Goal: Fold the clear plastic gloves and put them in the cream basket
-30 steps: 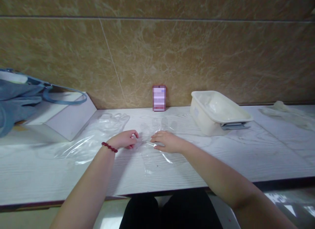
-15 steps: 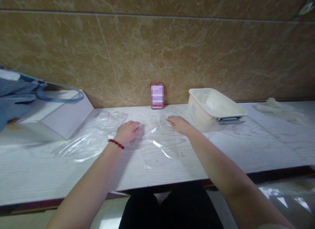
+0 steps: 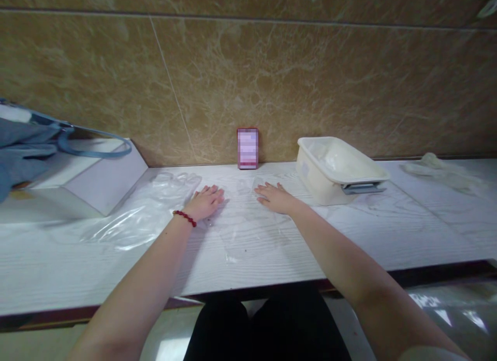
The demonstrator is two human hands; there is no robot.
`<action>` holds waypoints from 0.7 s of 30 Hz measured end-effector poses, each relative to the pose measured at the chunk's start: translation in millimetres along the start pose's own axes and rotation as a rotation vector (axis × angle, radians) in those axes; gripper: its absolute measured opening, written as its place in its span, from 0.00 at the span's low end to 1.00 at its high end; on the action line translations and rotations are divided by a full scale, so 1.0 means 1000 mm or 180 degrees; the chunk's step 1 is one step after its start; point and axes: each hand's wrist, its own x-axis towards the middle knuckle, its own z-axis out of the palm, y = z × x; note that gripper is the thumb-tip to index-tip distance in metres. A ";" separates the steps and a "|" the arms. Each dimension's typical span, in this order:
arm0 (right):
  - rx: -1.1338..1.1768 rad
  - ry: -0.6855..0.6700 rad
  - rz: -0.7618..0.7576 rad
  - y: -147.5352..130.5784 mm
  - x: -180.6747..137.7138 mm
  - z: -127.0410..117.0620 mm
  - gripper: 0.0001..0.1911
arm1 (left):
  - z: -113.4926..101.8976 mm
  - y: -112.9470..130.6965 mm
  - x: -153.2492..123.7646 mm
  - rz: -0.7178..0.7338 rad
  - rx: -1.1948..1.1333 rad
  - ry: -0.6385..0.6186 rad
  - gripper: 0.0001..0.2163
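Note:
A clear plastic glove (image 3: 248,224) lies flat on the white wood-grain tabletop (image 3: 349,242) in front of me. My left hand (image 3: 205,201), with a red bead bracelet at the wrist, rests flat on the glove's left edge, fingers stretched out. On the glove's right side lies my right hand (image 3: 274,197), palm down, fingers spread. Neither hand grips anything. A second clear plastic glove (image 3: 151,208) lies to the left of my left hand.
A cream plastic tub (image 3: 336,169) stands at the right by the marble wall. A small pink box (image 3: 247,148) leans on the wall. A white box (image 3: 83,177) with a blue bag (image 3: 27,144) on it sits left. Crumpled gloves (image 3: 442,172) lie far right.
Both hands have moved away from me toward the wall and apart, and gone from pinched fingers to lying flat. The clear glove now lies smoothed out between and under them.

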 end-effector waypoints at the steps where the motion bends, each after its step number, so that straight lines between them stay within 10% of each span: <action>1: -0.0002 0.0071 -0.0033 -0.002 -0.001 -0.001 0.23 | -0.004 -0.001 -0.002 0.0046 -0.0072 0.0167 0.25; 4: 0.0052 0.0367 -0.0400 -0.014 -0.006 -0.006 0.22 | -0.020 -0.003 -0.015 -0.0182 -0.0277 0.0342 0.23; 11: 0.0364 0.0411 -0.1770 -0.059 -0.027 -0.010 0.16 | -0.032 0.011 -0.037 -0.0519 -0.0244 -0.0682 0.16; 21: 0.0711 0.0423 -0.1698 -0.067 -0.024 0.001 0.13 | -0.029 0.019 -0.034 -0.0316 -0.0813 -0.0473 0.10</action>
